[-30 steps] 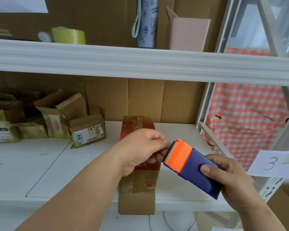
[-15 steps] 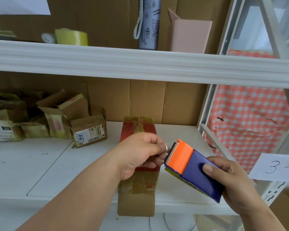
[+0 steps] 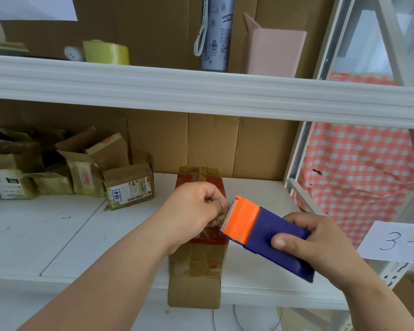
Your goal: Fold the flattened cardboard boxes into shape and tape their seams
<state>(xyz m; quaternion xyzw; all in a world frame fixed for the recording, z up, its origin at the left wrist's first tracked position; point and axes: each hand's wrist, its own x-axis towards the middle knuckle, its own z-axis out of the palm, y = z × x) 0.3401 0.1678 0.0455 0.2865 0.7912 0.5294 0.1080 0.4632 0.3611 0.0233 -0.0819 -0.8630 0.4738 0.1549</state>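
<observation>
Cardboard box (image 3: pixel 196 278), flattened, brown, tape-covered.

Two shelves, hands over the lower one.
On the lower shelf (image 3: pixel 58 235), near its front edge and overhanging it: flattened box (image 3: pixel 196 271). Far left at the back: cluster of small boxes (image 3: pixel 65 168). Above the flattened box: left hand (image 3: pixel 194 211), with the tape dispenser (image 3: pixel 263 235) touching it on the right, in the right hand (image 3: pixel 320 244). On the upper shelf (image 3: pixel 201 91): tape roll (image 3: pixel 106 52) left, tube (image 3: pixel 215 32) middle, folded carton (image 3: pixel 275 52) just right of it. Far right: paper sign (image 3: pixel 397 242).
</observation>
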